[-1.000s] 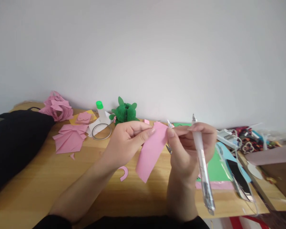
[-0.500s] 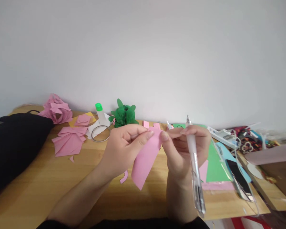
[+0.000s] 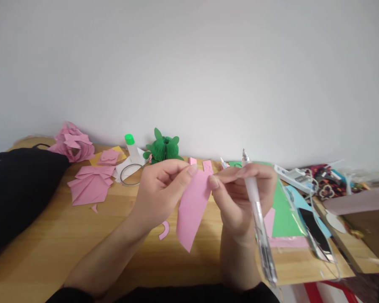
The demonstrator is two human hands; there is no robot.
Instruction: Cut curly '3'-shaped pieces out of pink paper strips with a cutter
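A pink paper strip (image 3: 192, 208) hangs in the air above the wooden table (image 3: 50, 244). My left hand (image 3: 159, 191) pinches its upper left edge between thumb and fingers. My right hand (image 3: 240, 195) pinches the upper right corner and also grips a clear pen (image 3: 258, 219), whose tip points up and whose barrel slants down to the right. Both hands are closed. A small curved pink scrap (image 3: 164, 230) lies on the table below the strip.
Folded pink papers (image 3: 90, 183), a crumpled pink paper flower (image 3: 72, 142), a green-capped glue bottle (image 3: 132, 150), a wire ring (image 3: 129, 174) and a green paper cactus (image 3: 164, 149) stand at the back. Green sheets (image 3: 284, 212) and clutter lie right; black fabric (image 3: 15, 189) lies left.
Both hands and the pink strip have drifted a little to the left and the pen has swung with them. The strip hangs slightly more upright.
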